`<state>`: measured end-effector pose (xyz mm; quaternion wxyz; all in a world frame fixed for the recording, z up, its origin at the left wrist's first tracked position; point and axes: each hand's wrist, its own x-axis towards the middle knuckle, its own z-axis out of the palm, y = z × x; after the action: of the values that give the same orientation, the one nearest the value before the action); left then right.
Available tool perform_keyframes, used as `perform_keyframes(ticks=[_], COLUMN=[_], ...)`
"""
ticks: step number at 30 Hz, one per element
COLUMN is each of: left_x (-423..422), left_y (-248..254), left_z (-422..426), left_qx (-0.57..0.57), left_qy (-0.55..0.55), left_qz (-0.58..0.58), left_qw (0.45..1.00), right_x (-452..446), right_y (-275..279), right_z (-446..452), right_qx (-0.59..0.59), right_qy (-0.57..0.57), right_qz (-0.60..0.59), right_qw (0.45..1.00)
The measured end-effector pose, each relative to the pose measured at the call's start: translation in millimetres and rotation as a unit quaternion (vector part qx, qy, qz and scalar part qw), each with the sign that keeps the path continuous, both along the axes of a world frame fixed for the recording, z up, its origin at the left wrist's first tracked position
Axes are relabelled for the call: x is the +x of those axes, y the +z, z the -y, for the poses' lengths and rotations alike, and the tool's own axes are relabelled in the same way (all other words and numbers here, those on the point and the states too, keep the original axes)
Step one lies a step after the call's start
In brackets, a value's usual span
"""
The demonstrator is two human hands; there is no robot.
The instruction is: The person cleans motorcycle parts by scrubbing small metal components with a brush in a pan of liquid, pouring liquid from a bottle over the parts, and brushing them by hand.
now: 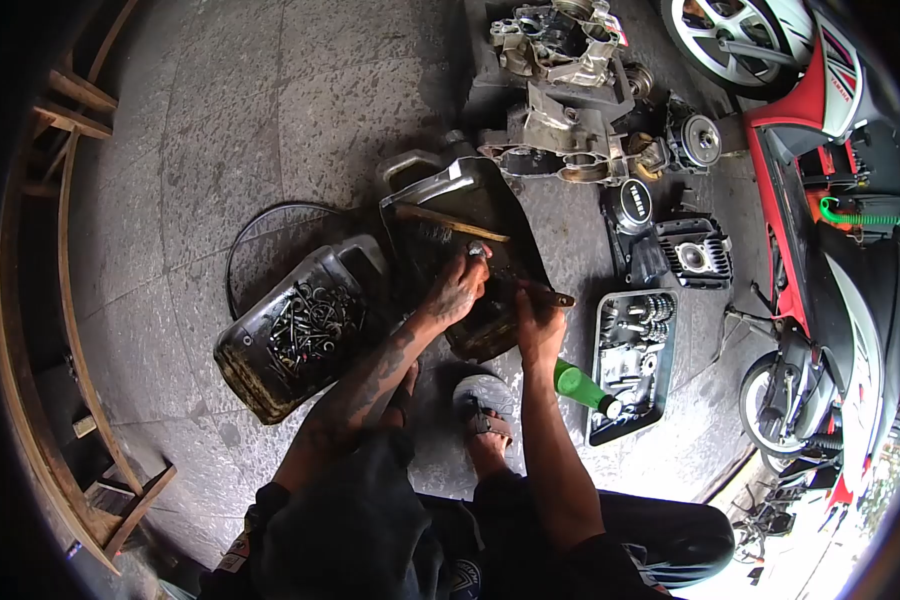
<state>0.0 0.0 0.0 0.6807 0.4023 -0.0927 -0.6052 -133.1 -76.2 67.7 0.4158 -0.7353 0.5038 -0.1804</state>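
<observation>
1. Remotely, I had the left hand (458, 287) over the black pan (505, 190), fingers curled closed around a small metal piece (476, 248).
2. My right hand (541, 328) gripped a brown handle (558, 298), fingers wrapped shut, its holed end toward three o'clock.
3. From the pan, the bolt bin (245, 372) lay at eight, the parts tray (597, 420) at four.

Grey stone-tiled floor (210, 150) beside a wooden frame (70, 240), bright daylight at the lower right.
</observation>
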Motion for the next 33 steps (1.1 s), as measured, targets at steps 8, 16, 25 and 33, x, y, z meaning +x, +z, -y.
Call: perform_keyframes(ticks=[8,16,25,33], left_x=[-10,2,10,8], left_y=[-45,0,5,15], left_z=[6,8,6,5], left_qx=[0.103,0.236,0.294,0.195], left_qy=[-0.002,0.067,-0.047,0.06], left_qz=[0.652,0.329,0.045,0.033], left_qw=[0.751,0.912,0.954,0.978], right_x=[6,15,39,34], right_y=[0,-1,27,23], right_z=[-3,-6,-19,-9], right_qx=[-0.07,-0.083,-0.039,-0.047], right_qy=[0.032,0.087,0.05,0.052], right_qz=[-0.021,-0.083,0.177,0.165], right_qw=[0.997,0.989,0.982,0.984])
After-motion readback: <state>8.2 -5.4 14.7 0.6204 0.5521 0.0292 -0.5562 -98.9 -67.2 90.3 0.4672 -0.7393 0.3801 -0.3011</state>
